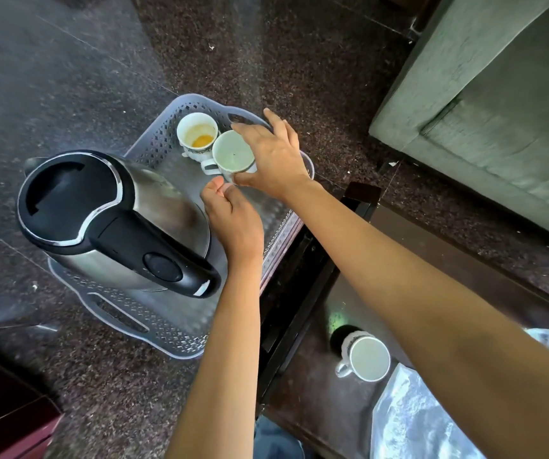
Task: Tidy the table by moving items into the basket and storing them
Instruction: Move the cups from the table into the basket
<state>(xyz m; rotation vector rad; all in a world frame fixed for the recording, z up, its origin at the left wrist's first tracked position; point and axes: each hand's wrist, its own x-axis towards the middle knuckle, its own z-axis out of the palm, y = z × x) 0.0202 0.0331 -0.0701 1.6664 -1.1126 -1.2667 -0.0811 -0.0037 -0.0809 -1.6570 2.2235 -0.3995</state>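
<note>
A pale perforated plastic basket [154, 329] sits on the dark floor. Inside it stands a steel kettle [107, 217] with a black lid and handle, filling the near half. At the far end sits a white cup [197, 132] with orange dregs. Right beside it is a second, empty white cup [231, 154], gripped around its rim and side by my right hand [276, 157]. My left hand [233, 217] hovers just below that cup, fingers loosely curled, holding nothing. A third white cup [367, 357] rests on the dark glass table [432, 260] at the lower right.
A grey-green sofa [485, 104] fills the upper right. Crinkled clear plastic [418, 422] lies on the table near the third cup. A dark red piece of furniture [5, 412] sits at the lower left. The table's dark frame borders the basket's right side.
</note>
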